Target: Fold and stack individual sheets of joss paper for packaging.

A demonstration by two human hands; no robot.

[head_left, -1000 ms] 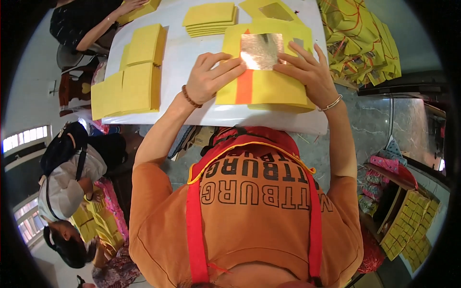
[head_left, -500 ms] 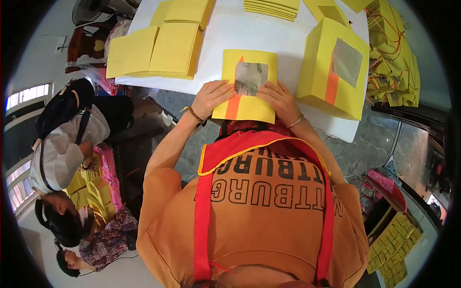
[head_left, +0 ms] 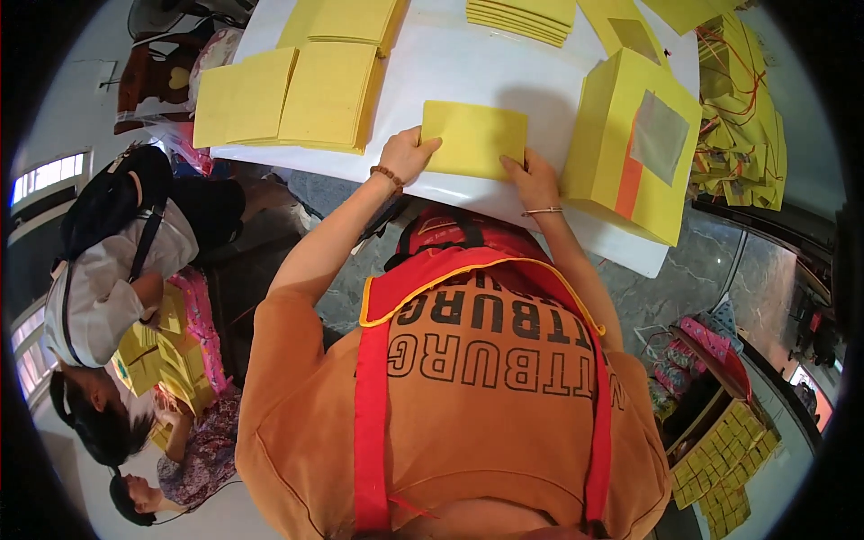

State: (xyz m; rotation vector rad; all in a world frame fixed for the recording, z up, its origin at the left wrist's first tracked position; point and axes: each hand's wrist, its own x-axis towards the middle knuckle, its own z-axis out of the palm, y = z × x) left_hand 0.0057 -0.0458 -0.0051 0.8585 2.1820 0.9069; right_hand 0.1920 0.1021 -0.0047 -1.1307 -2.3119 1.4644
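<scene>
Before me, over the near edge of the table, I hold a yellow paper sheet (head_left: 475,137) with a plain face showing. My left hand (head_left: 409,155) is closed on its left edge, the thumb lying on top. At the lower right corner my right hand (head_left: 533,178) pinches it, thumb on top and fingers underneath. Just right of that hand stands a tall stack of yellow paper (head_left: 594,135), whose top sheet has a silvery square patch (head_left: 660,137) and an orange strip. Whether I hold one sheet or several, I cannot tell.
Plain yellow paper stacks (head_left: 328,97) lie on the left of the white table (head_left: 432,54), with another stack (head_left: 522,20) at its far side. Bundled yellow paper (head_left: 740,117) hangs at the right. Two people sit at my left; one wears a white shirt (head_left: 126,279).
The sheet's silvery patch and orange strip no longer show; a plain, shorter yellow face does. My hands have shifted from its face to its left edge and lower right corner.
</scene>
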